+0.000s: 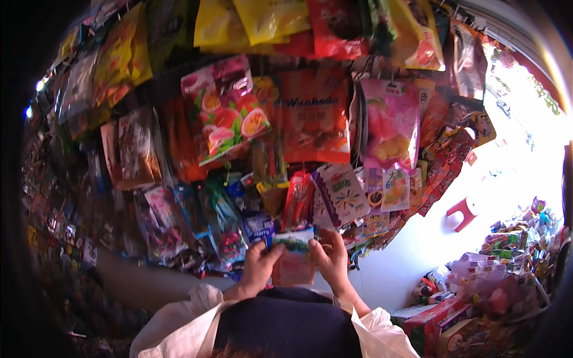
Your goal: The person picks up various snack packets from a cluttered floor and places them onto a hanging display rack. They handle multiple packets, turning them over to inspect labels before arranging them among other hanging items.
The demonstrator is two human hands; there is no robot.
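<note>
Both hands hold one small flat packet [293, 266] in front of my chest, reddish below with a green and white band across its top. My left hand [258, 265] pinches its left edge, thumb on the face. At the opposite edge, my right hand [332, 257] grips the upper corner between thumb and curled fingers. Just beyond the packet hang a blue snack bag [258, 226], a narrow red packet [297, 201] and a white and purple packet [342, 194]. What the packet contains cannot be made out.
Rows of hanging snack bags fill the wall ahead, among them a fruit-printed bag [226, 116], an orange bag [315, 118] and a pink bag [390, 123]. To the right, a red stool [462, 215] stands on the pale floor [389, 264]. Piled packaged goods [483, 277] and boxes [434, 324] occupy the lower right.
</note>
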